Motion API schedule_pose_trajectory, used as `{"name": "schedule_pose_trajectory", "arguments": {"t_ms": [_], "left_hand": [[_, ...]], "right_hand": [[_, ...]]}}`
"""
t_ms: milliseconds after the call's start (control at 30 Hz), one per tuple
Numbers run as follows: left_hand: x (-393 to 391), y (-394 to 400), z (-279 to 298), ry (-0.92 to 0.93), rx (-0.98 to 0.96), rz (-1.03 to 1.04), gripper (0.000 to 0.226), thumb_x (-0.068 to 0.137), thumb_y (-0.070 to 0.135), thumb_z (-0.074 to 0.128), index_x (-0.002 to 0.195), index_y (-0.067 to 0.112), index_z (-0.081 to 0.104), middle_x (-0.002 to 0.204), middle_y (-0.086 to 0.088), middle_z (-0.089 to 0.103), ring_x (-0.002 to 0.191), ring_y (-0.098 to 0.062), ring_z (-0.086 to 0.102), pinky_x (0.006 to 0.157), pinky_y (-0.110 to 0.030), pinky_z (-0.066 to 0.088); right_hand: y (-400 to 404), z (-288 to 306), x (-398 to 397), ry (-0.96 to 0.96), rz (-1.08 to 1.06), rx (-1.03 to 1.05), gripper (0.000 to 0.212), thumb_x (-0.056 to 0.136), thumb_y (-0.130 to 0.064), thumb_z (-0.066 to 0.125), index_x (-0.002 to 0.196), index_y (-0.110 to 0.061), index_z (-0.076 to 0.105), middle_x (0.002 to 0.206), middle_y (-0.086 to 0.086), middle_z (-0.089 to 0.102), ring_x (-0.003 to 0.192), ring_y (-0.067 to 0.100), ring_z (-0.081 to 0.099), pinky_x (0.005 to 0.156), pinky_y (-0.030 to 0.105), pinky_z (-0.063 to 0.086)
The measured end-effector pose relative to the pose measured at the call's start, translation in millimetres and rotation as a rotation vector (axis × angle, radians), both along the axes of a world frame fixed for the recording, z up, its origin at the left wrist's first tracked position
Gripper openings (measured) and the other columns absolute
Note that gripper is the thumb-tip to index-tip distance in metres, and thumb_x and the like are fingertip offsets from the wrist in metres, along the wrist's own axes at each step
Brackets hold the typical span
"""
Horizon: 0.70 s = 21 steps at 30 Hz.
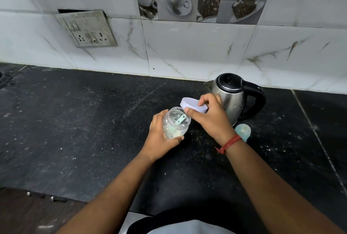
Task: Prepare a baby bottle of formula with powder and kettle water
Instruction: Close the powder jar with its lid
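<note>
Head view: my left hand (pixel 159 136) is wrapping its grip around the clear powder jar (pixel 175 123), tilted, held just above the desk (pixel 75 121). My right hand (pixel 208 117) is pinching the lilac lid (pixel 189 103), off the jar and beside its mouth. A scoop (pixel 180 119) is sitting inside. The jar is looking light, rigid, smooth plastic, likely slippery; I'm holding it round the belly. The kettle (pixel 234 96) is standing behind, and the baby bottle (pixel 243 130) is showing just past my right wrist.

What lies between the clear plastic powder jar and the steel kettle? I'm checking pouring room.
In the head view, the right hand holding the lilac round lid fills the gap between clear plastic powder jar and steel kettle.
</note>
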<state>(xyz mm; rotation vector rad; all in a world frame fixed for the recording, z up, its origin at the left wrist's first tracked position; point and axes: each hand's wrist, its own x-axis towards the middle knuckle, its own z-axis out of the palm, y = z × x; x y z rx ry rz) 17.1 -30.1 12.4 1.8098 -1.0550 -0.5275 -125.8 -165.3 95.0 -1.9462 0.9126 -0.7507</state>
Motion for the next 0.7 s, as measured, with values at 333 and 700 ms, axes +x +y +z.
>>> {"name": "schedule_pose_trajectory", "arguments": {"t_ms": [333,700], "left_hand": [[-24,-12,25,-0.006,-0.03,-0.066,0.102,0.063,0.047,0.084,0.15,0.026,0.035,0.141,0.009,0.038,0.138,-0.014,0.039,0.117,-0.044,0.04],[-43,-19,37,-0.068,0.002,-0.17,0.096,0.065,0.041,0.086,0.146,0.041,0.034,0.138,0.016,0.044,0.134,-0.014,0.041,0.113,-0.044,0.042]], "right_hand": [[8,5,-21,0.146,0.26,-0.174,0.047,0.075,-0.025,0.087,0.106,-0.013,0.053,0.134,-0.004,0.044,0.119,0.006,0.046,0.095,0.004,0.032],[-14,33,-56,0.474,0.493,-0.315,0.078,0.086,-0.041,0.075,0.153,-0.039,0.036,0.134,-0.008,0.04,0.123,0.014,0.048,0.102,0.035,0.046]]}}
